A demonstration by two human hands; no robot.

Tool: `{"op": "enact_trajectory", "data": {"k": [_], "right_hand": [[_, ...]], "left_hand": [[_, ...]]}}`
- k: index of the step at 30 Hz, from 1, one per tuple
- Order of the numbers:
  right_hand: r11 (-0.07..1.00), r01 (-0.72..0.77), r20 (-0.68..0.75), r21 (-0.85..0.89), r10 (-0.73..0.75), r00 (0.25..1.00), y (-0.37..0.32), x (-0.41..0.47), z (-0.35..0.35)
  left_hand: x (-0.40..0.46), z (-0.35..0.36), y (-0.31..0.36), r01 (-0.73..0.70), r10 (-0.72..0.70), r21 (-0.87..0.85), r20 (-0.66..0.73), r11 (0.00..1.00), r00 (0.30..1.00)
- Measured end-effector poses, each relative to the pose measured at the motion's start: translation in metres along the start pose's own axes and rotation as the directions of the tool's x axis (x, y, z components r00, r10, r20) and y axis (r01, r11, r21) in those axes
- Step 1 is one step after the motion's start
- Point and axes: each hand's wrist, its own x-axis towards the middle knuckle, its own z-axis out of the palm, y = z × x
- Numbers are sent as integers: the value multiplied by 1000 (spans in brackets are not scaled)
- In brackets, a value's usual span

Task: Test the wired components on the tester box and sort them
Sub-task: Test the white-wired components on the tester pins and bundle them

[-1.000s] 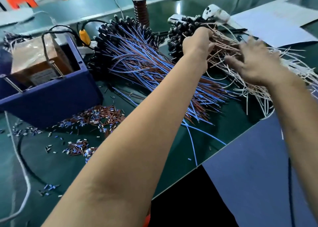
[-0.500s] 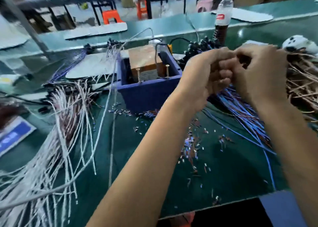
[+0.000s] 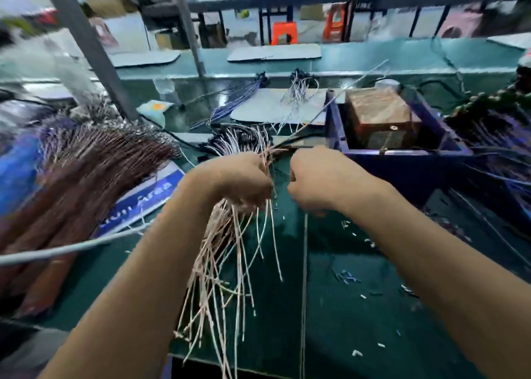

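My left hand [image 3: 241, 180] grips a bundle of white and brown wired components [image 3: 227, 266]; their wires hang below my fist toward the table's front edge. My right hand [image 3: 313, 177] is curled beside it and pinches one thin wire [image 3: 304, 263] that hangs straight down. The blue tester box [image 3: 402, 166] stands just right of my right hand, with a brown block [image 3: 379, 114] inside it. What the black ends above my hands look like is blurred.
A large pile of brown wired components [image 3: 86, 174] lies at the left, over a blue sign [image 3: 143, 200]. Blue-wired components [image 3: 500, 137] are heaped at the right. Smaller bunches [image 3: 296, 91] lie behind on a grey mat. Cut insulation bits [image 3: 347, 275] litter the green table [image 3: 344, 321].
My view has swung left from the right-hand piles. Both hands came back toward the table's middle, and my left hand now carries a bundle of white and brown wires.
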Motion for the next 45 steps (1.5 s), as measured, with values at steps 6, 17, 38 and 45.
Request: {"op": "enact_trajectory", "data": {"k": [6,17,38,45], "right_hand": [[970,-105,-195,219,149,969,-18,49,45],[934,-150,-240,323,235,942,-7,70,58],[945,-215,-54,248,235,970,5,3,57],[872,-182,-76,454,242,967,24,0,61]], "left_hand": [[27,-28,-7,9,-19,-28,-367,1000,930],[60,-32,11,-24,-139,-362,-419,932,897],[76,31,29,7,68,145,-509,989,858],[73,22,43,-42,-122,-359,-424,932,897]]}}
